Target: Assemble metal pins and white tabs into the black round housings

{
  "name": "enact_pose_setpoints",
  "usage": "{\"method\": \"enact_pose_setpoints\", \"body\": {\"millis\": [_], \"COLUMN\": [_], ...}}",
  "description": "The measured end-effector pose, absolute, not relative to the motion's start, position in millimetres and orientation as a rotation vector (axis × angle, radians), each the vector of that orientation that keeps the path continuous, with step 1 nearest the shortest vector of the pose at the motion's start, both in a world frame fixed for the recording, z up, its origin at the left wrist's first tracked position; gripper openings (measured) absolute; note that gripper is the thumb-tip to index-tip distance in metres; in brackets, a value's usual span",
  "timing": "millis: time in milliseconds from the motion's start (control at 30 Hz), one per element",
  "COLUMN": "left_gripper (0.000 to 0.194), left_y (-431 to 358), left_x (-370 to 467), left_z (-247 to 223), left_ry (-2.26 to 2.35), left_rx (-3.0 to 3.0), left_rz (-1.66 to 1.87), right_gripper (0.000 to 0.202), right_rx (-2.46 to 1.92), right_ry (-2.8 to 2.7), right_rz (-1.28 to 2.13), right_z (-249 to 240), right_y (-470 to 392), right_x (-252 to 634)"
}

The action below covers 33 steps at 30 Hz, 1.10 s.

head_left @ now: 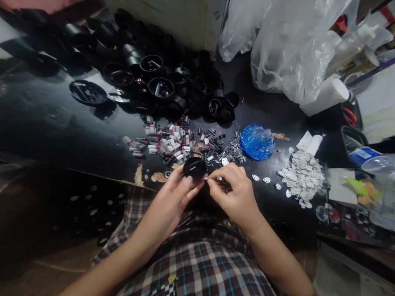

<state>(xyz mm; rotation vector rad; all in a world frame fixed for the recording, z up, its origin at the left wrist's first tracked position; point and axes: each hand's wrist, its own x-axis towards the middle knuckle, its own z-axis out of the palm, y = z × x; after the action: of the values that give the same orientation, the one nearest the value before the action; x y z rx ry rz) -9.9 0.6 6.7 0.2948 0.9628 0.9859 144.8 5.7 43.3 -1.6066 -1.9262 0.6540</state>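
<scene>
Near the front edge of the dark table, my left hand (175,193) is closed around a round black plastic part (195,167). Close beside it, my right hand (231,189) pinches a small metal pin-like piece (207,178), its tip near the black part's lower right side. Whether the pin touches the part I cannot tell. Just beyond my hands lie many small grey and white cylinders (173,142) with red bands. To their right are a heap of small metal pins (233,150) and dark springs (212,146).
Many black round housings (161,87) crowd the back left. A blue lid (257,142) holding clear plastic wrap lies right of the pins. Farther right is a pile of white flat plates (304,174). Plastic bags (286,53) stand at the back right, a bottle (367,158) at the right.
</scene>
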Motion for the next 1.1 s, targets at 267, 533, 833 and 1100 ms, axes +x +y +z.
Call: {"method": "enact_pose_setpoints", "body": {"millis": [267, 533, 833, 1100], "left_gripper": [0.029, 0.026, 0.029, 0.024], "left_y": [-4, -3, -1, 1], "left_x": [-5, -8, -10, -3], "left_z": [7, -4, -4, -9], "left_ry": [0.946, 0.9, 0.929, 0.908], "left_rx": [0.279, 0.421, 0.381, 0.325], "left_rz": [0.906, 0.888, 0.749, 0.804], "right_gripper": [0.013, 0.017, 0.013, 0.015], "right_rx": [-1.621, -1.581, -1.743, -2.419], "right_ry": [-2.102, -2.26, -2.183, -1.825], "right_rz": [0.365, 0.355, 0.566, 0.282], "right_z": [35, 40, 48, 33], "right_y": [4, 5, -2, -18], "right_x": [143, 144, 151, 235]}}
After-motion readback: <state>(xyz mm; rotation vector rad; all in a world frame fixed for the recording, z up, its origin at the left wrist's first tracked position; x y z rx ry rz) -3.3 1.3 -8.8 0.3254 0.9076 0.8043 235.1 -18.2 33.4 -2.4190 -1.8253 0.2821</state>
